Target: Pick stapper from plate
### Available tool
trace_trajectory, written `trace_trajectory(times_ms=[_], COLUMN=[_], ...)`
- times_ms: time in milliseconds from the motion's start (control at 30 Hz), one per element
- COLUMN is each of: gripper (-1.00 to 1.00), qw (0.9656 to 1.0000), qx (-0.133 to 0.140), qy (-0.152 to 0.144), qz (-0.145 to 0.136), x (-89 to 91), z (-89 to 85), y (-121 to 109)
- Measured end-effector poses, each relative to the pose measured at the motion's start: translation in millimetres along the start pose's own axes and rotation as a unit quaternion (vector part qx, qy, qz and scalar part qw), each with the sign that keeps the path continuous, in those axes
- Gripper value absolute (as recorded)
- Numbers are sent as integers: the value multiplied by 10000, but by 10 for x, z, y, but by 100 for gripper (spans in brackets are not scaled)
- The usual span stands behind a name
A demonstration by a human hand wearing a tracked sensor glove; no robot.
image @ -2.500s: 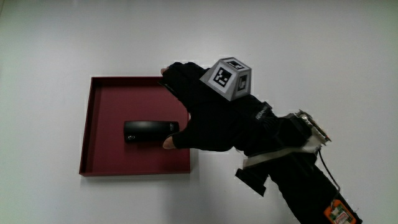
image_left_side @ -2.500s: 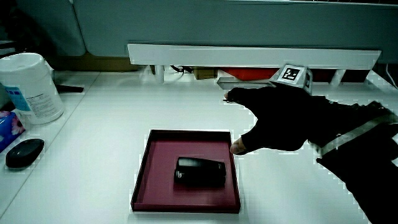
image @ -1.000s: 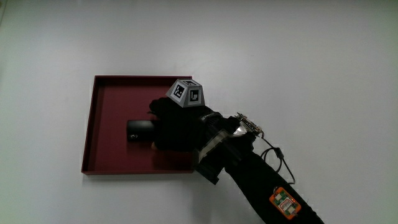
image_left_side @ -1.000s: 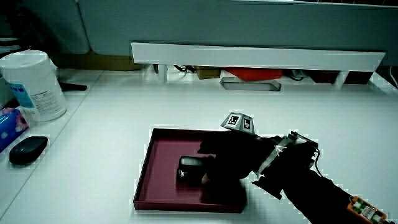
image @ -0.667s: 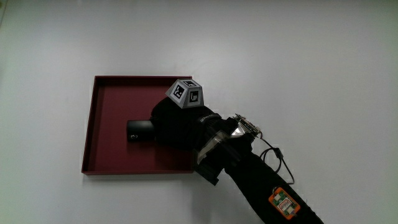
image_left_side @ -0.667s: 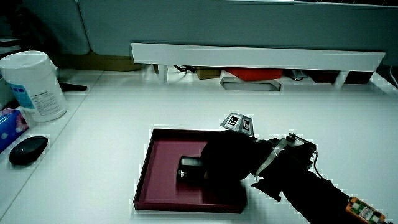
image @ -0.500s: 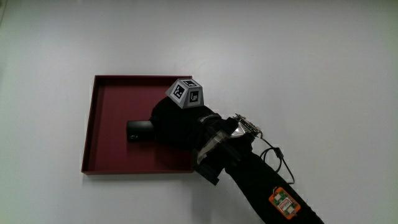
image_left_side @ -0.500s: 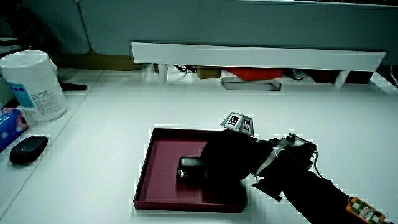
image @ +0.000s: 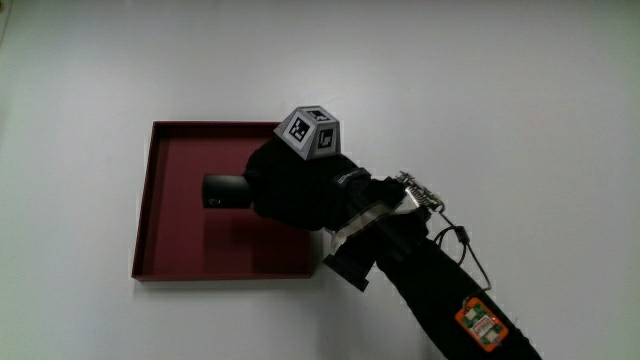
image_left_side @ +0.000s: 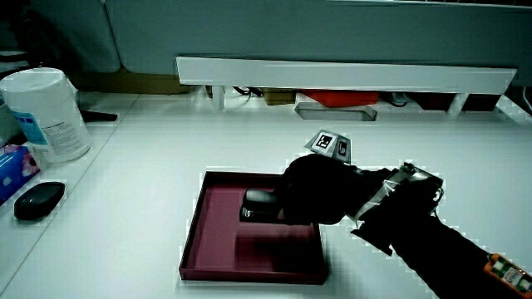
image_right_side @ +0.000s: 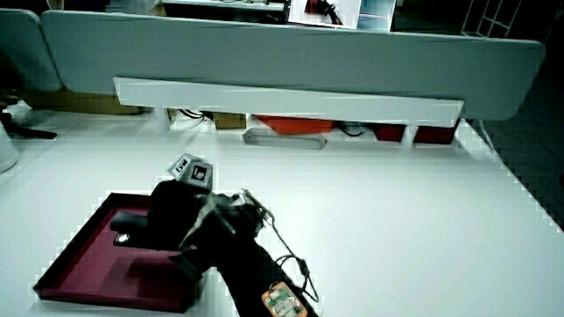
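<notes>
A dark red square tray (image: pixel 146 215) lies on the white table, seen too in both side views (image_left_side: pixel 214 242) (image_right_side: pixel 77 265). The black stapler (image: pixel 224 190) is held just above the tray's floor, with a shadow under it in a side view (image_left_side: pixel 259 204). The gloved hand (image: pixel 294 186) is shut on the stapler's end nearer the forearm, and only the free end sticks out of the fingers. In both side views the hand (image_left_side: pixel 320 196) (image_right_side: pixel 173 215) hovers over the tray with the stapler (image_right_side: pixel 127 224) in it. The patterned cube (image: pixel 311 133) rides on the hand's back.
A white canister (image_left_side: pixel 42 113), a black mouse (image_left_side: pixel 37 200) and a blue packet (image_left_side: pixel 8 171) stand near the table's edge, away from the tray. A low white shelf (image_left_side: pixel 341 75) (image_right_side: pixel 282 93) runs along the partition.
The hand closed on the stapler and has raised it off the tray floor; a shadow now shows beneath it. The forearm has shifted a little with it.
</notes>
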Motion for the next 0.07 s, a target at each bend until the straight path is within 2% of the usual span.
trace_trajectory(times_ms=[33, 67], gripper=[100, 100], qw=[9999, 9993], qx=[35, 78], qy=[-108, 279], qz=[-24, 236], x=[7, -53], z=[62, 169], y=[-27, -104])
